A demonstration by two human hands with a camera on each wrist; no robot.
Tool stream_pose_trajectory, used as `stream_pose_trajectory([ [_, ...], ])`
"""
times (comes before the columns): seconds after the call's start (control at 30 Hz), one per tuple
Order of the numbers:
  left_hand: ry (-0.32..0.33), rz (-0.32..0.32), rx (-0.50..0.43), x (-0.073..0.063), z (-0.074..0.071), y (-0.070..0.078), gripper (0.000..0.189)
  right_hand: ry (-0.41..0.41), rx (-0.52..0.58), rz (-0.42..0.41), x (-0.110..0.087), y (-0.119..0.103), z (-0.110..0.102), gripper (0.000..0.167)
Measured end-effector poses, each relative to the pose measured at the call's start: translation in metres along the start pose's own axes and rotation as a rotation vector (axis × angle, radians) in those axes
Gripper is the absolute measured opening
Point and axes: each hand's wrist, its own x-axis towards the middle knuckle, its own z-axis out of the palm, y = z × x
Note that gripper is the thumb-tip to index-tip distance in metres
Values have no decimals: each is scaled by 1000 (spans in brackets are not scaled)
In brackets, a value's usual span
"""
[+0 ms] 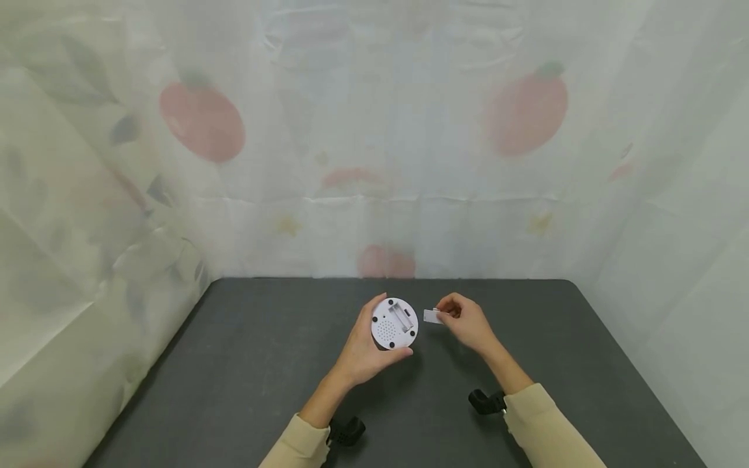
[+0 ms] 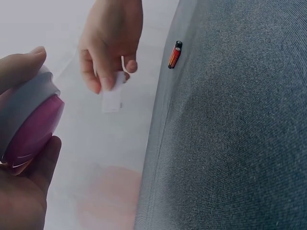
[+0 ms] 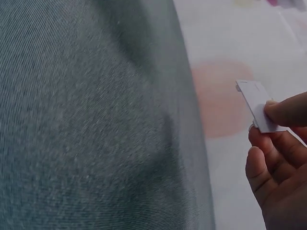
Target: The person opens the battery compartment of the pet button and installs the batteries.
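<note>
My left hand (image 1: 361, 351) grips a round white device (image 1: 386, 331) by its rim, thumb on the near side and fingers on the far side. The underside faces me, with speaker holes, several dark feet and an uncovered battery compartment (image 1: 401, 317) that looks vacant. In the left wrist view the device's other side is a glossy pink dome (image 2: 36, 129). Just to the right, my right hand (image 1: 468, 322) pinches a small white battery cover (image 1: 432, 316) between thumb and fingers, apart from the device. Small tabs stick out along one edge of the cover (image 3: 259, 108) in the right wrist view.
A red and black battery (image 2: 175, 54) lies on the dark grey table (image 1: 263, 351), seen in the left wrist view. Pale curtains with fruit prints (image 1: 374, 221) hang behind the table and at both sides. Black wrist mounts (image 1: 349, 431) stick out below both forearms.
</note>
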Motion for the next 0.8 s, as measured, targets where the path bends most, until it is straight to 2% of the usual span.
stream_pose_trajectory([
  [0.47, -4, 1, -49, 1, 1, -3, 109, -71, -147, 57, 9, 22, 12, 7],
  [0.8, -12, -12, -66, 1, 1, -4, 109, -79, -237, 100, 11, 33, 18, 9],
])
